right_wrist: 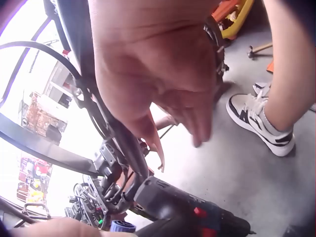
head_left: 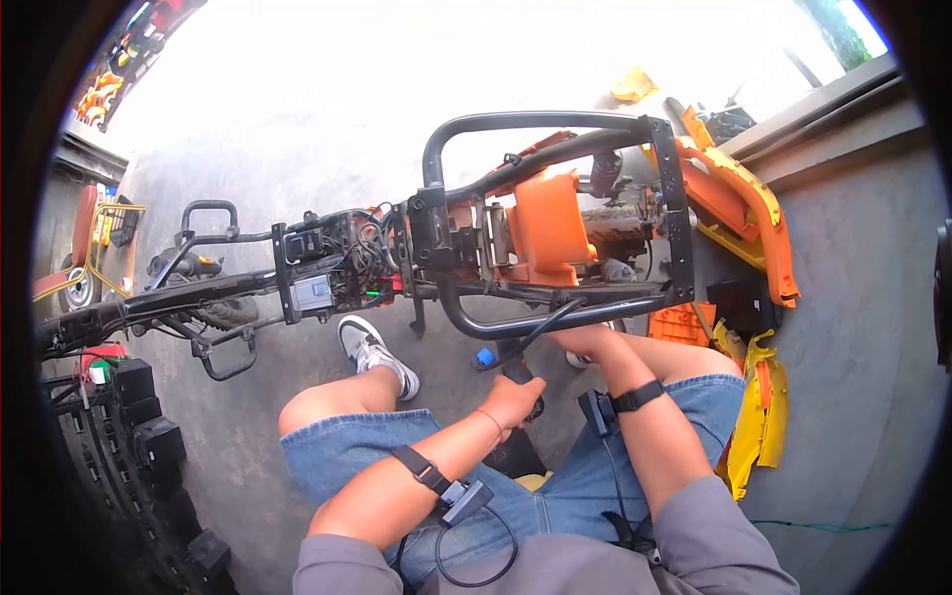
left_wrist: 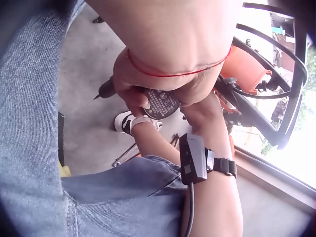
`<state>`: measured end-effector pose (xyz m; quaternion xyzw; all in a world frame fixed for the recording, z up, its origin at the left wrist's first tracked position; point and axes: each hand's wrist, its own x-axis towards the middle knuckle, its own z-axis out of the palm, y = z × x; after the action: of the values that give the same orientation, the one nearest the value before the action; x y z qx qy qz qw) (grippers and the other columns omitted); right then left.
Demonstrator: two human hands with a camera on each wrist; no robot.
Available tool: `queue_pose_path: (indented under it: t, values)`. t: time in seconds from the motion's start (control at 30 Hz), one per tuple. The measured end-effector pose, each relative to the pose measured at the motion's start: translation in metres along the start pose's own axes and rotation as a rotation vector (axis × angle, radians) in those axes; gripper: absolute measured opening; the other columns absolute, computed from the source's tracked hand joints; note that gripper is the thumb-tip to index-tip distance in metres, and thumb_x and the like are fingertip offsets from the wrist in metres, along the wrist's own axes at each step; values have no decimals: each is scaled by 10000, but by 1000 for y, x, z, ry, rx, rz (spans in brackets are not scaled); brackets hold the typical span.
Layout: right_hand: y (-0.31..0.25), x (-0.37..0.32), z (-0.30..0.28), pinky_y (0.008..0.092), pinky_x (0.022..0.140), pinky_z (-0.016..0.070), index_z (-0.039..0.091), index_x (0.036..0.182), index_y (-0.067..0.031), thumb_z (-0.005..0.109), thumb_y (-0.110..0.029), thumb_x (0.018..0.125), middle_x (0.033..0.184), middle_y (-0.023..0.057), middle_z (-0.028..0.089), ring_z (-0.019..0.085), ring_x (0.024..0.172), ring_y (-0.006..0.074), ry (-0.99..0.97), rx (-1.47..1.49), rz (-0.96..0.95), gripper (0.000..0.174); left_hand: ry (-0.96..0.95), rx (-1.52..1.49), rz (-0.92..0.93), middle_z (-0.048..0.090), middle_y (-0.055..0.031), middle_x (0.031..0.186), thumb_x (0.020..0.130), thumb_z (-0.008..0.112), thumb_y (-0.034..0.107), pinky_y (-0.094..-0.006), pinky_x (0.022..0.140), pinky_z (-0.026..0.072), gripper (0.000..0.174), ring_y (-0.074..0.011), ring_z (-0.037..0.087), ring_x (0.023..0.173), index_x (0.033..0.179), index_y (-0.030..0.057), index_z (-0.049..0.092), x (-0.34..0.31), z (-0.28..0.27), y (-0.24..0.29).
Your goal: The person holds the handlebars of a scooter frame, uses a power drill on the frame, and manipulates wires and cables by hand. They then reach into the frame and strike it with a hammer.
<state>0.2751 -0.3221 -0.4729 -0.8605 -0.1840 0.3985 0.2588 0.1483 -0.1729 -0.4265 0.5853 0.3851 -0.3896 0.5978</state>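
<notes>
My left hand [head_left: 511, 405] grips the handle of a black cordless drill [head_left: 518, 369] below the frame's lower rail. The drill's round textured base [left_wrist: 161, 103] shows under the palm, its bit pointing left in the left wrist view; red parts mark its body [right_wrist: 197, 212] in the right wrist view. A blue piece [head_left: 486, 357] is beside the drill. My right hand [right_wrist: 158, 74] hangs with relaxed fingers beside the black tubular scooter frame [right_wrist: 123, 143] and holds nothing visible. From the head, the frame's rail partly hides it. An orange panel [head_left: 550, 228] sits inside the frame.
Orange and yellow body panels [head_left: 764, 218] lie on the floor at right. A hammer [right_wrist: 259, 49] lies near my shoe [right_wrist: 256, 121]. Black box-like parts [head_left: 159, 441] stand at left. Wiring [head_left: 372, 243] crowds the frame's middle.
</notes>
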Motion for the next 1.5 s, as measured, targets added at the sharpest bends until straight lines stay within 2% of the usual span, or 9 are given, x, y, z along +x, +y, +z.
queue_pose_path:
  t: [0.07,0.2,0.33,0.53,0.9,1.13,1.27,1.33,1.5]
  values:
    - [-50,-50,-33,404,860,497,679,1006,-12,581,-314,912,965,184,698,663,910,303,-325,-400,193,331,2,7,15,600,-141,836,778,677,395,-293,421,412,669,-181,565,560,1099,-139,433,4,0,1]
    - [-152,-161,-134,333,765,529,666,1011,29,593,-237,922,941,167,696,677,824,256,-320,-100,-349,290,40,-72,19,603,-143,861,769,685,388,-295,434,424,688,-185,582,606,1130,-125,403,0,5,8]
    - [-183,-139,-169,284,871,501,643,1074,58,548,-161,957,1119,120,663,627,997,144,302,574,-127,266,21,-122,67,568,-118,705,787,684,351,-299,401,395,751,-158,520,475,1183,-144,280,-3,5,14]
    - [-135,15,-182,345,795,503,526,1254,84,591,-252,918,1141,175,637,637,929,227,22,-347,448,480,-34,-51,51,589,-128,708,799,676,369,-306,401,401,714,-162,516,457,1158,-124,304,-2,-5,18]
    - [-108,38,-156,382,731,534,520,1230,3,530,-188,991,1098,136,627,637,875,236,220,271,516,306,-27,82,28,609,-299,1172,789,687,403,-380,874,534,856,-361,663,1024,1317,-142,291,-10,-36,11]
    - [-103,44,-154,379,792,549,507,1237,7,511,-186,1005,1082,127,617,648,929,244,248,242,547,302,5,139,55,606,-293,1180,794,685,400,-379,902,521,845,-359,649,1057,1328,-125,294,-17,-41,10]
    - [-110,44,-170,351,794,560,606,1099,13,500,-260,1013,1023,132,645,666,915,245,46,-279,595,305,-58,113,28,607,-284,1185,802,677,399,-392,887,527,834,-351,658,1039,1322,-133,299,-19,-50,17]
    - [-104,47,-175,380,774,573,615,1069,21,519,-268,1001,977,144,665,677,883,265,-82,-659,326,312,-99,54,-22,612,-275,1182,805,674,398,-398,884,527,819,-346,660,1035,1319,-125,309,-25,-53,21]
    - [-127,37,-181,366,679,608,558,1090,98,532,-193,988,984,212,661,709,827,291,61,-109,567,310,-22,154,61,622,-273,1162,808,669,403,-407,867,533,799,-355,661,1029,1307,-112,316,-25,-47,14]
